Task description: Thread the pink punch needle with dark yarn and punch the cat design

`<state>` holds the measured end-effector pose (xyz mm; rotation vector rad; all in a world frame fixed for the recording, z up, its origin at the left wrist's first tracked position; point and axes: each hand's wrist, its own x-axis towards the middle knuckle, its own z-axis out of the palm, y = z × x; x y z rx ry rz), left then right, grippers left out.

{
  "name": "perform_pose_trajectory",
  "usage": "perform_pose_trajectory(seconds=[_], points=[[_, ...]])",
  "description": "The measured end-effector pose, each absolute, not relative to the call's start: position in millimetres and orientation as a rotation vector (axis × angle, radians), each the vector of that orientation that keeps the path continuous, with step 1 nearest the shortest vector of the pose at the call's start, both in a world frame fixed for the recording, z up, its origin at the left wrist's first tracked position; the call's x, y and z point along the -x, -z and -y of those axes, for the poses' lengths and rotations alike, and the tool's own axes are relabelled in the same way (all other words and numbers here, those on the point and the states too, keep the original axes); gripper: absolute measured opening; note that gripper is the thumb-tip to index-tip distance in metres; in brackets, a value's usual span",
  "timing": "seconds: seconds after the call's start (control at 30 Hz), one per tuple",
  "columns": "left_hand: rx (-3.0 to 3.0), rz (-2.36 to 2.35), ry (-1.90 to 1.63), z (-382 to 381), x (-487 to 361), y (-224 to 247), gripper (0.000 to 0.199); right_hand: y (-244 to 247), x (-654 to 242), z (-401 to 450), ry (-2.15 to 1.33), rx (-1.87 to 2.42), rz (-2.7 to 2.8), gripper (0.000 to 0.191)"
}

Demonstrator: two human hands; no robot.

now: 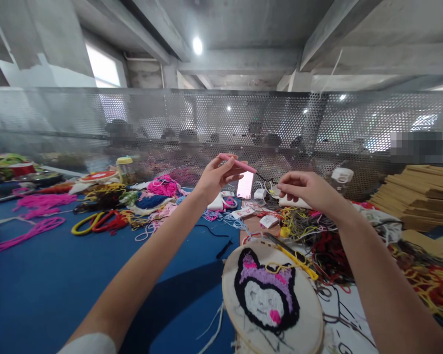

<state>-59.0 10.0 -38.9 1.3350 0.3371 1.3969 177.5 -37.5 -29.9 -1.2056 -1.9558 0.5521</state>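
our left hand (216,179): fingers closed around a pink pen-shaped tool (239,163), raised above the blue counter (33,280). a black thread (260,176) runs from the tool's right end towards our right hand (302,189). right fingers: bent, thumb close to them; we cannot tell whether they grip the thread.

the round hoop (310,300) lies below and between our forearms, its cloth bearing a black, purple and white tufted figure. a yellow-handled cutter (299,260) lies at its upper right edge.

writing: the lit phone (245,185) shows lines too small to read. white sheet (354,302), right of the hoop: bold dark handwriting, partly covered, not legible to us. tangled yarn (330,250) lies nearby.
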Motion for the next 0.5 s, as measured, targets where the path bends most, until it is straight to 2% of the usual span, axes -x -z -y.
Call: perform_pose_trajectory(seconds=[0.3, 0.5], points=[[-1.355, -0.353, -1.395, -12, 58, 40, 0.012, 31, -180, 36, -0.553, 1.271, 1.931, 0.019], [-1.444, -0.409, -1.448, -19, 64, 44, 0.013, 29, -199, 36, -0.386, 1.4, 1.848, 0.017]])
